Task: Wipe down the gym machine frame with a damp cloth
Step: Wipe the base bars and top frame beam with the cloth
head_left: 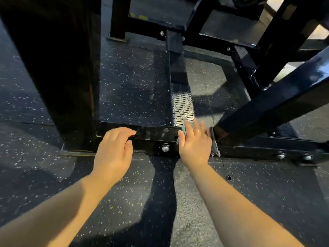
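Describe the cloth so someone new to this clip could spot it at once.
Find the low black frame bar nearest the camera. Where it meets the ribbed metal plate, the right hand presses the cloth flat: teal-grey, the only soft thing there.

The cloth (216, 147) is mostly hidden under the right hand (195, 145); only a teal corner and a frayed edge show. The fingertips (202, 124) of this hand are blurred. The black upright post (53, 68) is cut off by the top edge, and the slanted beam (276, 102) by the right edge.
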`<state>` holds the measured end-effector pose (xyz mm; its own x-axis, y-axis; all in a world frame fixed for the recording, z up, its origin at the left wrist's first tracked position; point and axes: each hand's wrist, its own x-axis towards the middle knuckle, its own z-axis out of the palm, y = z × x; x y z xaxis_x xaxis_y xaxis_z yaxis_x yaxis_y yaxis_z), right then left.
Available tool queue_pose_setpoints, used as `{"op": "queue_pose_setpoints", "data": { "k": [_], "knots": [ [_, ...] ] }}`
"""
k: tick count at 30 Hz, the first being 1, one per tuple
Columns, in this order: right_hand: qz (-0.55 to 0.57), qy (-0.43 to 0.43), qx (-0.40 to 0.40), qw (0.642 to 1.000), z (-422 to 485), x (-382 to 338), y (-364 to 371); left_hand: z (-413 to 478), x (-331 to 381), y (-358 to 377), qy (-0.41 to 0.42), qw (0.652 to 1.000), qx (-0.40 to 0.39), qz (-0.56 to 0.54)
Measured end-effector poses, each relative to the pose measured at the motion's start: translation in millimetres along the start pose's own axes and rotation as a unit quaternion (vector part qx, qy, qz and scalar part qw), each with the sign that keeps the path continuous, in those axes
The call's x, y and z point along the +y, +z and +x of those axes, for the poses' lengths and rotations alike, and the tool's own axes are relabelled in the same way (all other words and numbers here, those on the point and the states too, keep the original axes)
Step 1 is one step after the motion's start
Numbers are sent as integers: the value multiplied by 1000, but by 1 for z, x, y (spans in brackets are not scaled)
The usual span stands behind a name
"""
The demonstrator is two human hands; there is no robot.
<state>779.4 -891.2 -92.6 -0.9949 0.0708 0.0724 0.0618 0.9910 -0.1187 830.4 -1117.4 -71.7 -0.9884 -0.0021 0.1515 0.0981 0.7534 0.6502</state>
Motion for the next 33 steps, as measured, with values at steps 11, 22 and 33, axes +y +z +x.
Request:
{"op": "queue_pose_setpoints", "data": {
  "k": [11,22,33],
  "knots": [
    [4,-267,-57,962,-7,-198,11,-46,-51,-45,-100,990,100,7],
    [-117,-243,22,963,6,27,5,-39,-48,-26,-70,996,57,0],
    [-171,-518,96,832,-13,-132,40,-50,-66,-41,-89,994,61,34]
  ]
}}
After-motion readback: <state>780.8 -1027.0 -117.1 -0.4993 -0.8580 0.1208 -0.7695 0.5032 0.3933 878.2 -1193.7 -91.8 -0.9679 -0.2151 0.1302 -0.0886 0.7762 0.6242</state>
